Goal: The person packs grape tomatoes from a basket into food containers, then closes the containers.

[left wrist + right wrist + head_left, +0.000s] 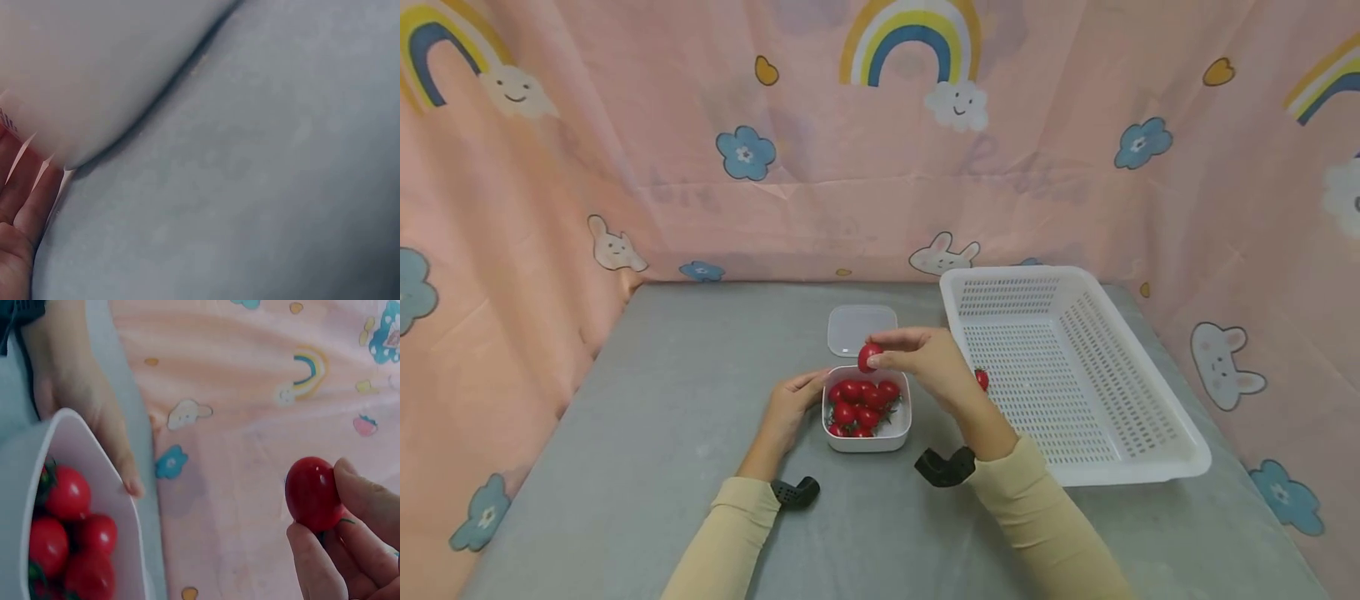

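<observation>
Between thumb and fingers my right hand (925,358) pinches a red cherry tomato (314,494), held above the far edge of a small white box (868,445). Inside that box lie several cherry tomatoes (844,412), some with green stems. My left hand (792,408) rests against the box's left side, its fairly straight fingers (39,203) touching the outer wall in the left wrist view. One more cherry tomato (981,379) is in the white plastic basket (1150,400), near its left wall and partly hidden by my right wrist.
A translucent lid (853,325) lies flat on the grey tabletop (677,417), just behind the box. The large basket takes up the table's right side. A pink patterned curtain (820,208) hangs behind the table and along both sides.
</observation>
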